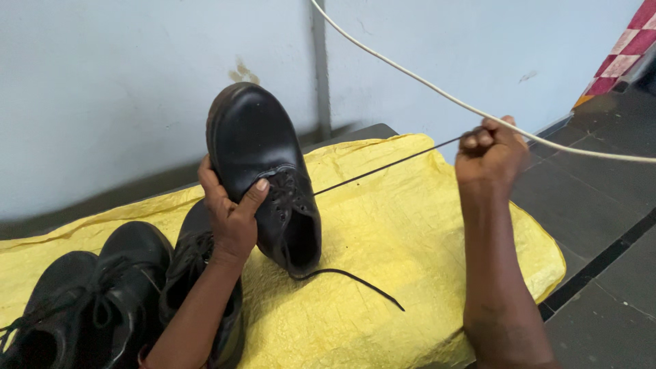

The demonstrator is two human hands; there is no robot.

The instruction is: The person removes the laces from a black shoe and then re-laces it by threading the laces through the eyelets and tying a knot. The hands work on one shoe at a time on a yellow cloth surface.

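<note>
We've got the left hand (231, 217) wrapped round the black shoe (263, 174), thumb across the upper beside the eyelets, other fingers behind on the sole side, closed firmly on it. The shoe is held up off the yellow sheet (383, 232), over its middle and nearer the far edge. Its toe points up and away toward the wall (123, 89), its heel opening down toward us, so the long axis runs nearly upright, tilted slightly left at the top.

The right hand (488, 154) sits well to the right of the shoe, above the sheet's far right corner, fist closed on the end of the black lace (386, 166). The lace runs taut from the eyelets up and right to that fist, a long, nearly straight line, rising gently. The lace's other end (355, 280) hangs slack from the shoe and trails across the sheet toward the near edge.

The left hand is the one on the shoe; the right touches only the lace.

A white cord (424, 85) crosses overhead just beyond the right fist; whether it touches the knuckles, we cannot tell. More black shoes (102, 294) lie at the sheet's left end, under our left forearm.
</note>
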